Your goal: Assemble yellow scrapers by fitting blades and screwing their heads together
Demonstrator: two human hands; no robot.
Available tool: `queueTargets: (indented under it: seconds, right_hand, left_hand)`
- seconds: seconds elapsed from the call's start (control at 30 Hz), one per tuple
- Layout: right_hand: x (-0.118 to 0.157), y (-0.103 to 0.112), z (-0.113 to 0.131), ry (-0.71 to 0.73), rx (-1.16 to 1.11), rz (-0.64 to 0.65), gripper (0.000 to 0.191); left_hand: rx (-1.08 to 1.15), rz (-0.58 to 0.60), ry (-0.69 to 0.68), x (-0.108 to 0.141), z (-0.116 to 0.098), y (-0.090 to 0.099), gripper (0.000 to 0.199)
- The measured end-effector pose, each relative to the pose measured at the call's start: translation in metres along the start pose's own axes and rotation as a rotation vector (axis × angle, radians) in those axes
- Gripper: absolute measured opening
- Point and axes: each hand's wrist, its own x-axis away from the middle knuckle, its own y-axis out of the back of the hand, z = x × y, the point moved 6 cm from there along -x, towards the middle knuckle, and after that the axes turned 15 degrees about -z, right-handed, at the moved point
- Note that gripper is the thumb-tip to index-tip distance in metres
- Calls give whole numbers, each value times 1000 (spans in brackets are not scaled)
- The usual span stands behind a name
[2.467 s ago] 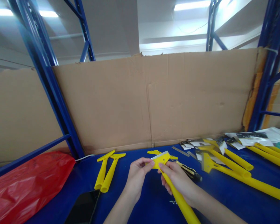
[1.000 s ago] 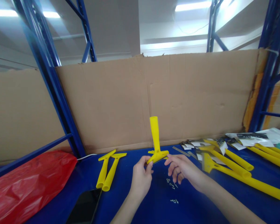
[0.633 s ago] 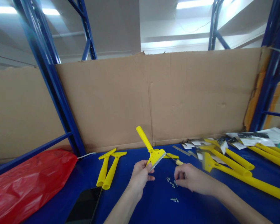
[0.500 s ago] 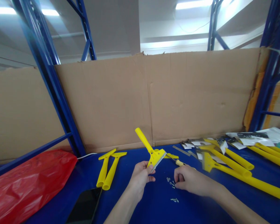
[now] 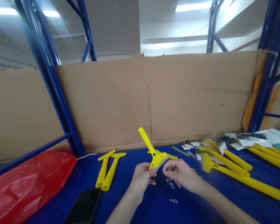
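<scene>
In my left hand [image 5: 142,178] is a yellow scraper [image 5: 157,160], gripped at the lower corner of its head. Its handle points up and left, and a metal blade runs along the head's lower right edge. My right hand [image 5: 180,174] is just right of that blade with thumb and forefinger pinched together; whatever they hold is too small to make out. Below the pinch, small screws and nuts [image 5: 170,183] lie on the blue table, with several more screws [image 5: 174,201] nearer to me. Another yellow scraper part [image 5: 172,156] lies behind the held scraper, partly covered.
Two yellow scraper handles [image 5: 112,171] lie to the left, above a black phone [image 5: 84,207]. A red plastic bag [image 5: 37,183] is at far left. Several yellow scrapers [image 5: 247,183] and printed packages [image 5: 254,140] lie at right. A cardboard wall [image 5: 189,99] stands behind.
My right hand has risen from the screws on the table and moved left, close to the scraper's blade. My left hand and the scraper have shifted slightly to the right.
</scene>
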Motion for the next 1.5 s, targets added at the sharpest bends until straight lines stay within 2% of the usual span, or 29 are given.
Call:
queueTargets:
  seconds: [0.1, 0.27, 0.47, 0.73, 0.93, 1.1, 1.3, 1.4, 1.5]
  right_hand:
    - [-7, -12, 6, 2, -71, -82, 10]
    - [-14, -20, 11, 33, -113, -176, 14]
    - [-11, -19, 13, 73, -109, -211, 19]
    - [-9, -21, 11, 10, -140, -248, 21]
    - [-7, -21, 10, -19, -172, -235, 16]
    - [-8, -22, 11, -7, -153, -210, 19]
    - [-7, -20, 15, 36, -88, -239, 19]
    - [-5, -16, 18, 75, -24, -279, 16]
    - [-4, -9, 19, 90, 46, -374, 12]
  left_hand:
    - [9, 18, -13, 0, 1, -1, 5]
    - [18, 53, -45, 1, 2, -4, 14]
    - [-28, 41, -66, 4, 3, -6, 15]
    - [8, 59, -68, 4, 5, -11, 14]
    - [-15, 25, -103, 5, 1, -8, 15]
    - [-32, 27, -136, 5, 0, -8, 13]
    - [5, 37, -192, 1, 2, -8, 18]
    - [11, 48, -209, 0, 3, -8, 21]
    - [6, 34, -219, -2, 5, -7, 21]
